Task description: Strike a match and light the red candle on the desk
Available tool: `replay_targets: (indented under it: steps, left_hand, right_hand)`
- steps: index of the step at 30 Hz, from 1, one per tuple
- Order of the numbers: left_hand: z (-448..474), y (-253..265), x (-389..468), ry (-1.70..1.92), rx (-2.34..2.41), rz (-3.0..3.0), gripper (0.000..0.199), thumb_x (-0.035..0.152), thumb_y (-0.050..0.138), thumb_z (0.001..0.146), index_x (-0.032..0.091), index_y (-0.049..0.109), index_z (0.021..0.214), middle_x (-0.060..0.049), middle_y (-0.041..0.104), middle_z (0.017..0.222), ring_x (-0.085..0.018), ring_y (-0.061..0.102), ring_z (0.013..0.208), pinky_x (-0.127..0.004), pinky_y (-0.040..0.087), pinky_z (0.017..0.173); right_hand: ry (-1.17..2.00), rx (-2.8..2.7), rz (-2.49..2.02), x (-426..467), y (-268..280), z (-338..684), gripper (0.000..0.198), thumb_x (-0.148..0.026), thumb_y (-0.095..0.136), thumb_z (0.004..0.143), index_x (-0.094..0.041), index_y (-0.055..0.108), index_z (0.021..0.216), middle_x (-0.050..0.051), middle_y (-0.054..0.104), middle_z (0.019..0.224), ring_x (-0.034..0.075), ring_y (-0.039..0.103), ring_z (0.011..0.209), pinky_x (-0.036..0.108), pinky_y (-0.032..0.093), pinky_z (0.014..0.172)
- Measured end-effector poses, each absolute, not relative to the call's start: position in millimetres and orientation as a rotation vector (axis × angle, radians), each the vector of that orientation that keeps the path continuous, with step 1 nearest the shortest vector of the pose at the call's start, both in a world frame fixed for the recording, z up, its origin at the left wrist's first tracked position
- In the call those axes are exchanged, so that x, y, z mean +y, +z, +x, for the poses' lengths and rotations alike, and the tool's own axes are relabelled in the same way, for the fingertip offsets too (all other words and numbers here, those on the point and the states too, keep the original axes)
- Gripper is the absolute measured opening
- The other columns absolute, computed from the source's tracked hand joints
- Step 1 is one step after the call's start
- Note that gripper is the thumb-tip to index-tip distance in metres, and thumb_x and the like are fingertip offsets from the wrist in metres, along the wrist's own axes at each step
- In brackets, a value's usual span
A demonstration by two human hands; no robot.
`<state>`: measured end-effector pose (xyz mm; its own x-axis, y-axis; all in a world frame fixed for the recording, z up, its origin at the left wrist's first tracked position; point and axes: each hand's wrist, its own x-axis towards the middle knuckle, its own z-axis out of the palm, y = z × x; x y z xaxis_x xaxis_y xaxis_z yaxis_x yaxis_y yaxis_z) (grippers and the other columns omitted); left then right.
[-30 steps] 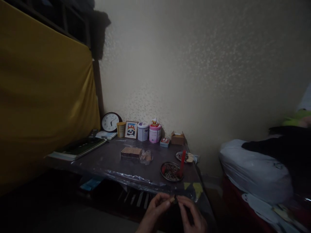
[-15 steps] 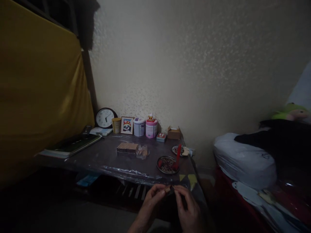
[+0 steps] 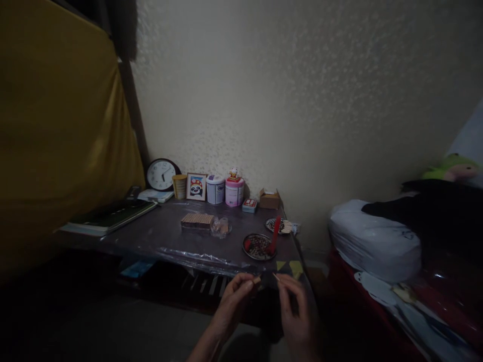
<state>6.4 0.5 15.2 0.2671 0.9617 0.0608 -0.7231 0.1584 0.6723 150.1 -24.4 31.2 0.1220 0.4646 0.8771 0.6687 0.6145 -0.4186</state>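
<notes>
A tiny pale piece (image 3: 257, 279) sits pinched at the tips of the left hand (image 3: 234, 301), and another tiny pale piece (image 3: 276, 276) is pinched at the tips of the right hand (image 3: 295, 314). The picture is too dark to tell what the two bits are. Both hands are low in the view, just in front of the near edge of the worktop (image 3: 166, 234), and their fingers are closed tight on the bits. The two bits are near each other but do not touch.

Past the hands, on the worktop, is a round dish (image 3: 258, 246) full of small dark things, with a red stick (image 3: 274, 234) leaning in it. Behind it is a second dish (image 3: 278, 225) with pale sticks. More to the left lie a flat wooden block (image 3: 196, 220) and a crinkly clear bag (image 3: 221, 227). Along the wall stand a round clock (image 3: 160, 174), a yellow cup (image 3: 179, 186), a small panda picture (image 3: 196, 187), a white tin (image 3: 215, 189), a pink tin (image 3: 234, 191) and a small brown box (image 3: 269, 199). A dark book (image 3: 109, 217) lies at the left end. To the right is a bed with a white bag (image 3: 373, 241) on it.
</notes>
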Motion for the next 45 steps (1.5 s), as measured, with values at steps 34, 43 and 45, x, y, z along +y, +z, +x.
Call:
replay_targets:
  steps: [34, 43, 45]
  left_hand:
    - [5.4, 12.2, 0.2, 1.271, 0.428, 0.699, 0.016, 0.026, 0.073, 0.068, 0.018, 0.065, 0.080, -0.003, 0.072, 0.079, -0.015, 0.063, 0.078, -0.025, 0.042, 0.076]
    - [0.8, 16.7, -2.5, 1.278, 0.491, 0.753, 0.012, 0.026, 0.071, 0.071, 0.016, 0.068, 0.078, -0.002, 0.069, 0.077, -0.012, 0.059, 0.074, -0.022, 0.041, 0.071]
    - [0.1, 18.2, -3.4, 1.276, 0.513, 0.757, 0.011, 0.024, 0.069, 0.072, 0.016, 0.068, 0.080, -0.003, 0.068, 0.083, -0.014, 0.059, 0.079, -0.024, 0.042, 0.076]
  right_hand:
    - [-0.047, -1.586, -1.057, -14.4, 18.9, 153.2, 0.012, -0.028, 0.054, 0.084, -0.025, 0.065, 0.086, 0.004, 0.071, 0.083, 0.018, 0.066, 0.081, 0.031, 0.052, 0.076]
    - [0.077, -1.265, -1.382, -1.1, 23.3, 176.9, 0.029, -0.046, 0.053, 0.081, -0.021, 0.066, 0.076, 0.004, 0.071, 0.075, 0.019, 0.066, 0.068, 0.027, 0.051, 0.059]
    - [0.106, -1.225, -1.407, -3.5, 27.4, 180.4, 0.030, -0.047, 0.052, 0.080, -0.021, 0.066, 0.075, 0.004, 0.071, 0.071, 0.019, 0.066, 0.064, 0.025, 0.049, 0.053]
